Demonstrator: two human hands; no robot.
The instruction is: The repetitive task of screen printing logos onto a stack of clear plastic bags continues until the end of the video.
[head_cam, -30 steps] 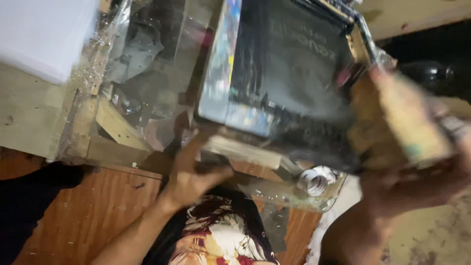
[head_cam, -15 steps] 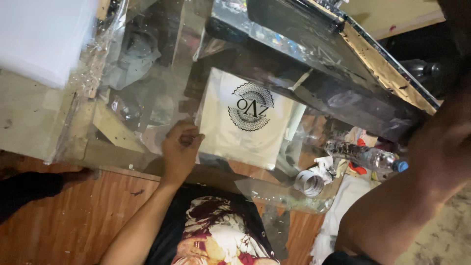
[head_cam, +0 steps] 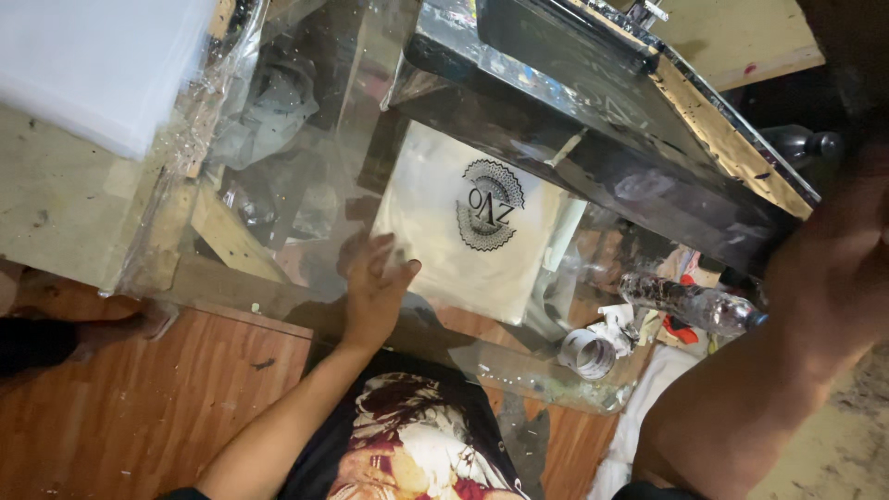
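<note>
pressing left hand (head_cam: 375, 287), fingers spread, on the printed sheet's (head_cam: 463, 227) corner at centre to pin it; right hand (head_cam: 833, 250) lifts screen frame (head_cam: 602, 111), grip unclear.

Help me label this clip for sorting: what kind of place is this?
Probably a small screen-printing workshop: a raised black mesh printing screen in a taped frame hangs over a pale printed sheet with a round black design on a clear glass tabletop, the left hand beside it.

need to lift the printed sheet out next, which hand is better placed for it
Left, probably. The left hand rests at the corner of the cream square sheet with the black round print. The right hand is up by the raised black screen-printing frame, its grip hidden.
</note>
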